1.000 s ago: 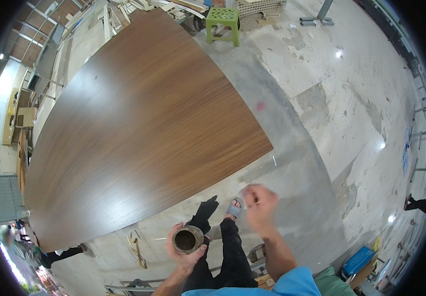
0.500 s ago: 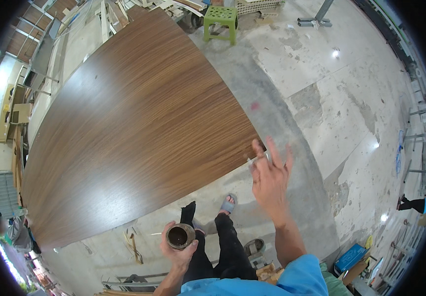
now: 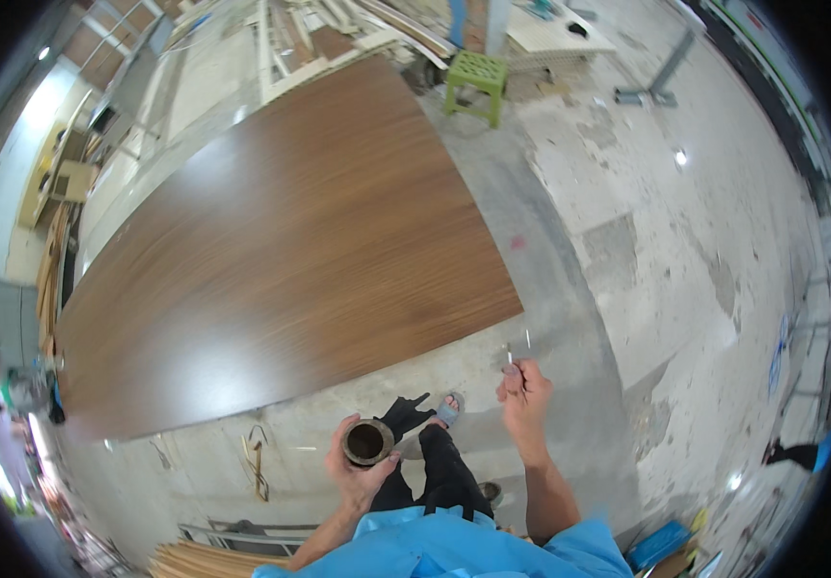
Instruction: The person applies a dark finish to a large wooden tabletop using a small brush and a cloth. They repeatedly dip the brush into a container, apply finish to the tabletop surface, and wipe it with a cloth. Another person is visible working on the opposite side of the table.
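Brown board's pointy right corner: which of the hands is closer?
Right. The right hand is just below the board's corner in the picture; the left hand is farther down and left.

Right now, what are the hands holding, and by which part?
The left hand holds a round cup around its outer side; the right hand pinches a small white stick by its near end.

Open round jar (image 3: 389,443), white stick (image 3: 509,354)

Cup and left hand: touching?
Touching. The head view shows the left hand wrapped around the cup, with fingers along its left side and the thumb against its right.
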A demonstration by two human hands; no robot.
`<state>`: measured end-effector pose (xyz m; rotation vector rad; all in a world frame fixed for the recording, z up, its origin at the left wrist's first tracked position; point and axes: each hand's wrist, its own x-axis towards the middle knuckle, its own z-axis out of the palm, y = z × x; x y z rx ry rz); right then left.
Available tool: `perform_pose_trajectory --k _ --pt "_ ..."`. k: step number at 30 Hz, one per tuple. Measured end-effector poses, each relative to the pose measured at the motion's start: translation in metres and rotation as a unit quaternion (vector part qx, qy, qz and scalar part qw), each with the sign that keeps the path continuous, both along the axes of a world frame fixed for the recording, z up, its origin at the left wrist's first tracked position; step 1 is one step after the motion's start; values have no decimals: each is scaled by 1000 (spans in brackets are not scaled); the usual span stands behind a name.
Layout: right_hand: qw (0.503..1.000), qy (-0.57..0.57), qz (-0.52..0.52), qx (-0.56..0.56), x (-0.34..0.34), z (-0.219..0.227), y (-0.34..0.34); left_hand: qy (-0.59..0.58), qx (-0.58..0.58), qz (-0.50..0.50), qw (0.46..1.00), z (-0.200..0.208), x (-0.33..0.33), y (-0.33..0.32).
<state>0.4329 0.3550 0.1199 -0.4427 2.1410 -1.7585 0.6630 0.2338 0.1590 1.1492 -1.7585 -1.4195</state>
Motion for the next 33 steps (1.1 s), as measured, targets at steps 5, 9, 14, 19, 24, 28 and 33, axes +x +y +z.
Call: perform_pose_trajectory --k 5,9,14,19,24,28,33 --pt "990 -119 71 10 40 21 -7 15 -38 -8 999 36 10 3" --pt "927 -185 325 -42 94 12 -32 32 -110 9 993 76 36 2" --pt "869 -108 468 -119 171 20 -58 103 -154 54 981 109 88 -2" --pt "798 -217 550 -121 253 35 -76 130 -139 91 977 120 144 -1" --pt "651 -523 529 -149 344 33 -86 75 -189 99 974 109 249 -18" --pt "540 -667 471 -204 415 30 -103 57 -178 138 973 84 316 -29" --pt "430 -797 386 -174 492 37 -141 -23 -239 166 957 72 386 -46"
